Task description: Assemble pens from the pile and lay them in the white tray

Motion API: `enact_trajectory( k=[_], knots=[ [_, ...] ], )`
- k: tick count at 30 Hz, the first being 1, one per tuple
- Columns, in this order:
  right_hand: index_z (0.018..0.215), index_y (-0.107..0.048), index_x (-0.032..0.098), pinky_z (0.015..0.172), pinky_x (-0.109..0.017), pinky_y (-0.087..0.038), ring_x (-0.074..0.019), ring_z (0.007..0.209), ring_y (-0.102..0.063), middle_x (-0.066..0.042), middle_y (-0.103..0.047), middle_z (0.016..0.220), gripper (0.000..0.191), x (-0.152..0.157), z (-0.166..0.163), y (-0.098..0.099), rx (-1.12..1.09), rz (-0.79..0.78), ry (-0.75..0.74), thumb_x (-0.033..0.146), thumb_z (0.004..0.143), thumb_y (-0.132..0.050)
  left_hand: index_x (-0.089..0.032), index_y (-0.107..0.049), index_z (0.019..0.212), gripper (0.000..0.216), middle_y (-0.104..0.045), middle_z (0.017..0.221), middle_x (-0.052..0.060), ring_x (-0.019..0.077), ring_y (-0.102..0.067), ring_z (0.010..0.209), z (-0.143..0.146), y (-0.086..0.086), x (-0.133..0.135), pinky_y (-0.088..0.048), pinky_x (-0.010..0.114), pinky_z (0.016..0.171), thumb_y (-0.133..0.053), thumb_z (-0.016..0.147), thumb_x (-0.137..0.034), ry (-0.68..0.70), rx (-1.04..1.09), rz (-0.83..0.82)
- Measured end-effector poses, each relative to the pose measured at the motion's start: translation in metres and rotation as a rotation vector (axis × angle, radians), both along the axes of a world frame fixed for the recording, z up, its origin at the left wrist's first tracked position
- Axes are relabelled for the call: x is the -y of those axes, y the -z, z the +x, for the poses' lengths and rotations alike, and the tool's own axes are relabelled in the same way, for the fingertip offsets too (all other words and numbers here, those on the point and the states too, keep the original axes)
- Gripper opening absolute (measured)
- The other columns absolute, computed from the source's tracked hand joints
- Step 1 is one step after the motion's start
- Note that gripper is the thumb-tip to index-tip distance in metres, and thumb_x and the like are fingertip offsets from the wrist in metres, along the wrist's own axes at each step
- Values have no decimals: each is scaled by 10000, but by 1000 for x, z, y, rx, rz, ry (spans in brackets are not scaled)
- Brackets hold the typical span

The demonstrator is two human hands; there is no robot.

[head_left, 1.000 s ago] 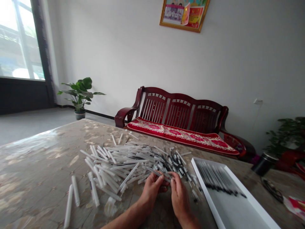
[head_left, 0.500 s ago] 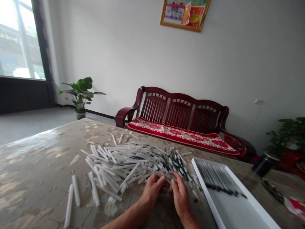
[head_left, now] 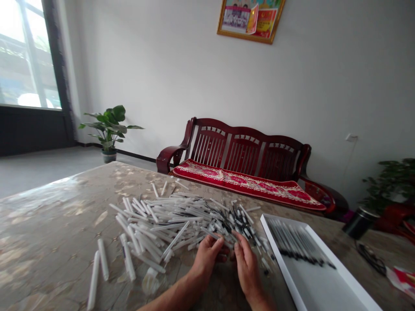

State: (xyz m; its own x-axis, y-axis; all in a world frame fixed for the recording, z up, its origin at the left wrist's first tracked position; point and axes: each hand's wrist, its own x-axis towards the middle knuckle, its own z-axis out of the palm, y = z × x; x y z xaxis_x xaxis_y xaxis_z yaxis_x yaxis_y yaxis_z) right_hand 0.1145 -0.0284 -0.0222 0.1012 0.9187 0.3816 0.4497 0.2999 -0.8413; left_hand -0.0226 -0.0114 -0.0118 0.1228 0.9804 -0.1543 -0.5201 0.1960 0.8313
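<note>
My left hand [head_left: 207, 255] and my right hand [head_left: 247, 261] meet at the near side of a heap of pen parts [head_left: 181, 211]. A thin, translucent pen [head_left: 228, 243] spans the small gap between them, pinched by thumb and fingers of both hands. Its ends are partly hidden by my fingers. Whitish tubes make up most of the heap; dark-tipped pieces [head_left: 241, 222] gather at its right side, just beyond my right hand. To the right, a shallow white tray [head_left: 327, 293] holds a row of clear pens [head_left: 295, 237] with black ends.
Loose white tubes [head_left: 94, 280] lie at the left on the patterned table [head_left: 55, 242]. Beyond the table stands a red wooden bench [head_left: 243, 149]. A black container [head_left: 359, 222] and a dark cable [head_left: 371, 259] are past the tray.
Hardly anything differs. My fingers have shifted very slightly around the pen, and the heap and tray look the same.
</note>
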Motion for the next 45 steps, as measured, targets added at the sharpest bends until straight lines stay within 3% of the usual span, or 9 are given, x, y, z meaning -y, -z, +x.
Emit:
enact_trajectory(
  k=[4,8,13,19,24,29,34,40,45],
  knots=[
    [1243,-606,200,624,-273,-520,-184,649,-619,-7,-647,714,467,-1,0,1,-6,64,2,509,931,-446,-184,-583,761,505,-664,653,-10,159,-633,612,0,-1,0,-446,243,538,-831,520,-552,10,14,7],
    [1237,-610,183,489,-281,-474,-186,506,-552,13,-587,587,495,-3,0,6,-70,-32,12,520,945,-394,-186,-579,750,514,-643,621,-22,157,-621,587,1,1,-1,-433,240,513,-836,500,-554,-5,-24,8],
    [1246,-605,201,640,-282,-521,-190,666,-624,-4,-648,712,453,-2,-1,4,-72,50,-21,490,915,-494,-184,-577,750,517,-642,634,-18,163,-627,595,1,2,-1,-434,243,515,-827,510,-568,-6,-23,16],
    [1244,-610,174,423,-272,-425,-180,451,-515,28,-554,533,534,-3,-2,6,-137,-90,-2,555,927,-409,-188,-589,742,515,-631,600,-24,160,-617,568,2,3,-1,-433,240,504,-825,504,-578,-14,-57,31],
    [1237,-617,209,603,-277,-522,-188,644,-622,-8,-664,712,460,0,-1,2,-55,40,-24,506,913,-481,-184,-590,745,499,-662,652,-3,165,-637,595,2,4,0,-437,238,517,-818,532,-574,-14,-52,35],
    [1250,-614,206,428,-286,-438,-188,468,-534,3,-627,598,541,-3,-2,7,-166,-107,12,579,912,-419,-183,-594,744,512,-630,602,-18,155,-612,566,2,3,1,-433,240,512,-827,518,-578,-20,-44,62],
    [1279,-587,215,606,-304,-520,-201,639,-621,-20,-674,731,527,-2,-2,5,-84,-33,-37,561,908,-444,-183,-581,722,551,-632,595,-15,155,-610,543,2,2,0,-418,232,487,-828,481,-612,-26,-47,49],
    [1204,-631,226,314,-255,-332,-145,341,-414,39,-527,486,515,0,-10,5,-318,-174,-23,592,881,-468,-173,-595,727,510,-618,579,-11,139,-589,537,1,0,2,-426,224,490,-821,542,-591,-15,-53,146],
    [1177,-649,251,295,-255,-319,-137,315,-397,39,-522,475,515,3,-13,-2,-419,-266,-75,623,862,-485,-171,-591,712,502,-610,572,-12,121,-570,520,0,0,1,-425,209,476,-808,562,-598,-4,-64,162]
  ],
)
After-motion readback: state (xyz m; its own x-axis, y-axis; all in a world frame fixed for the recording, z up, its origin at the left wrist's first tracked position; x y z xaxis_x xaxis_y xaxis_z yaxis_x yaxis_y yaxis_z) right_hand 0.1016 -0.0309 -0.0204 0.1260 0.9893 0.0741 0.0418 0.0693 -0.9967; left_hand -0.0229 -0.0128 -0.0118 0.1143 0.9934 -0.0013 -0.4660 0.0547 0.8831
